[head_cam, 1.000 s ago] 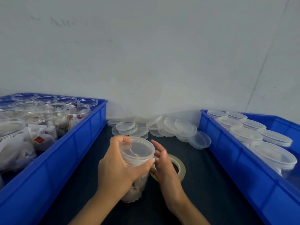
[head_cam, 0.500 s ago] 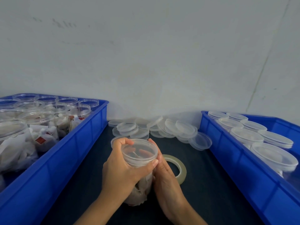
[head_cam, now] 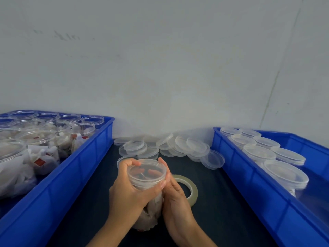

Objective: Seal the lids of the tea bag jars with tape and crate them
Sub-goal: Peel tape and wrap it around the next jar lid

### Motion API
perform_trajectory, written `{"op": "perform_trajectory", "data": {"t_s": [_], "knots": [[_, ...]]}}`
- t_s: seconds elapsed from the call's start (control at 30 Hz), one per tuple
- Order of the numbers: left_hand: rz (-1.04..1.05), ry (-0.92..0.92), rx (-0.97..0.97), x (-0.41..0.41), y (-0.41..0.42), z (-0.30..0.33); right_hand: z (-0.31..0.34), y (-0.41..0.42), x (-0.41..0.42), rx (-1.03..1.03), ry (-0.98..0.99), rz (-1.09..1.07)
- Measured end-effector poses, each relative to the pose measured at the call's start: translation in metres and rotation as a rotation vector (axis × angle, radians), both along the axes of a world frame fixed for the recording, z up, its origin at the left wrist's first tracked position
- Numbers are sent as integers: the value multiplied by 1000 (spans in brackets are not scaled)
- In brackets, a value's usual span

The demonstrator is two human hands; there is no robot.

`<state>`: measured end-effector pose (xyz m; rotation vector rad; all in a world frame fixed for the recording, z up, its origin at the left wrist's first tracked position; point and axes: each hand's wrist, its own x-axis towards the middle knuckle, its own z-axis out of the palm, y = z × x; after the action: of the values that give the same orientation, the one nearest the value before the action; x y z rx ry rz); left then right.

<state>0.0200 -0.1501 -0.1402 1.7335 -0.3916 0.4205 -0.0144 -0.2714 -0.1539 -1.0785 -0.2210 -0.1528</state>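
A clear plastic jar (head_cam: 147, 191) packed with pale tea bags, its see-through lid (head_cam: 146, 172) on, stood upright on the dark bench (head_cam: 85, 207) between two blue crates. The left hand (head_cam: 130, 191) curled around its upper wall and lid rim, while the right hand (head_cam: 175, 195) pressed straight fingers against its right side. Just right lay a tape roll (head_cam: 189, 188), partly hidden by that hand, with loose lids (head_cam: 170, 146) heaped behind; the left crate (head_cam: 58, 177) held unlidded jars, the right crate (head_cam: 252, 191) lidded ones.
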Motion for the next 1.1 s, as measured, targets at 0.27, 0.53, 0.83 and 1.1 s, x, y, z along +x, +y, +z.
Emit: {"op": "perform_trajectory", "data": {"t_s": [0.27,0.53,0.83,1.1], "knots": [[-48,58,-16,2,-20,10,14,0,1,3,55,-117],[-183,118,-67,7,-50,21,34,-18,-14,-111,228,-254],[-523,157,-316,-35,-117,125,141,-96,-70,-426,65,-406],[-821,252,-347,-85,-205,163,205,-191,-142,-974,96,-639]]}}
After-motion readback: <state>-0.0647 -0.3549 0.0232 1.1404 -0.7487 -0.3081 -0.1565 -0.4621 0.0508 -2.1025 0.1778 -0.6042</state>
